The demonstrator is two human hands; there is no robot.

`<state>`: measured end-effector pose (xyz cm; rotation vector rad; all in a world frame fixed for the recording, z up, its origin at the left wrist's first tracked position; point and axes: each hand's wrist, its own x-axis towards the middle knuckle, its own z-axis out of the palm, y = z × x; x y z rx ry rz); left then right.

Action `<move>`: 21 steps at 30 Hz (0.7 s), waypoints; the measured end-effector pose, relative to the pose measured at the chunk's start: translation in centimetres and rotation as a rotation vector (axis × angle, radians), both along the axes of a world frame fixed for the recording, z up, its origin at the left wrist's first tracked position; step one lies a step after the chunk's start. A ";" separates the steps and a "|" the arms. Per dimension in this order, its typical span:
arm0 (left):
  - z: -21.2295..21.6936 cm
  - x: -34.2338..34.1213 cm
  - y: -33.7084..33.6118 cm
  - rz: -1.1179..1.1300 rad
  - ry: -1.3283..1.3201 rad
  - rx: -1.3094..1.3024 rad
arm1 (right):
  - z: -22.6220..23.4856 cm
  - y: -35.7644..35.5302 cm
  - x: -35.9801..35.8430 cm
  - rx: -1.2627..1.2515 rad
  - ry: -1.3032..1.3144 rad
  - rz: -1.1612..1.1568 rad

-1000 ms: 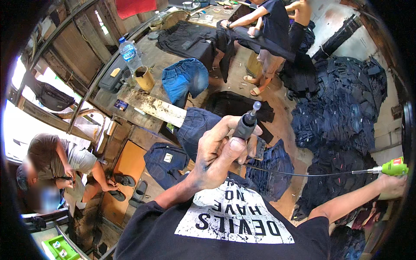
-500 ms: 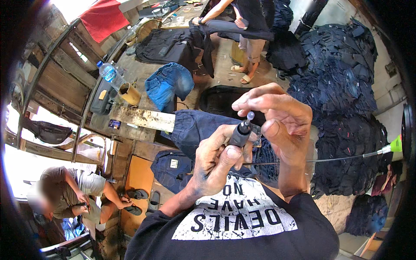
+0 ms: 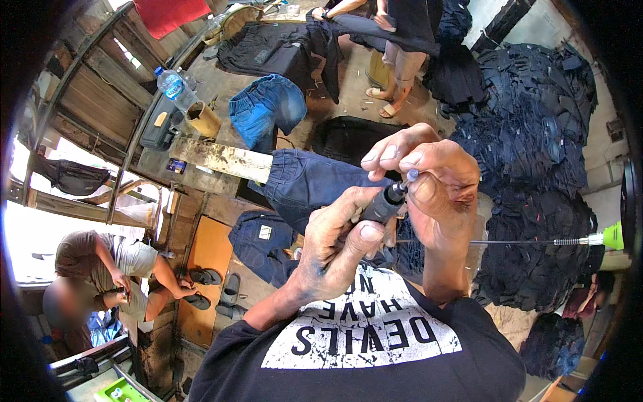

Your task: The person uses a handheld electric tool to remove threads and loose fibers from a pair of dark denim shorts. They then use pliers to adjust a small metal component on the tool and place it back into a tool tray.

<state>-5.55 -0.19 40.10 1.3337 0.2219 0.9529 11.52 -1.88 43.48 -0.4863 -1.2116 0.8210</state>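
Set on the wooden table: black case, water bottle and brown cup toward the wall-side edge, denim garment at the opposite edge.

Plank wall, bright opening; brown floor

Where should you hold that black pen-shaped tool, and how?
Probably around the thick body of the black tool, coming from the left like the left hand. That part is broad and rounded; the narrow bluish tip slants up to the right, near the right hand, so I'd avoid gripping that end.
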 end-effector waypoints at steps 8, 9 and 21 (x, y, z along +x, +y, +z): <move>0.3 0.5 0.2 0.015 0.060 0.042 | -0.4 -0.3 0.1 -0.022 0.095 0.023; 0.3 0.5 0.3 0.017 0.053 0.047 | -0.5 -0.4 0.1 -0.020 0.104 0.028; 0.2 1.2 0.5 -0.031 0.056 0.032 | -1.0 0.5 0.5 -0.057 0.143 0.081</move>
